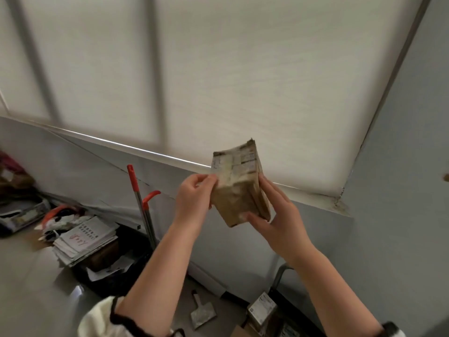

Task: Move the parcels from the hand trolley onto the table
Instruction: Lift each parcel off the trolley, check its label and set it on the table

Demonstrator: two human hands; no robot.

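Observation:
I hold a small brown cardboard parcel (239, 188) with a white shipping label up in front of me, in mid-air before the window blind. My left hand (194, 198) pinches the label's left edge with curled fingers. My right hand (277, 212) grips the parcel's right side and lower corner. The hand trolley (143, 203), with red-tipped metal handles, stands below left, and white envelopes (85, 237) are stacked on its dark load. Another labelled box (262, 310) sits at the bottom right. No table surface is clearly seen.
A white roller blind (218, 81) covers the window ahead, with a grey wall (401, 190) to the right. A scraper (202, 312) lies on the floor near my feet. Cluttered bags and trays (21, 205) fill the far left.

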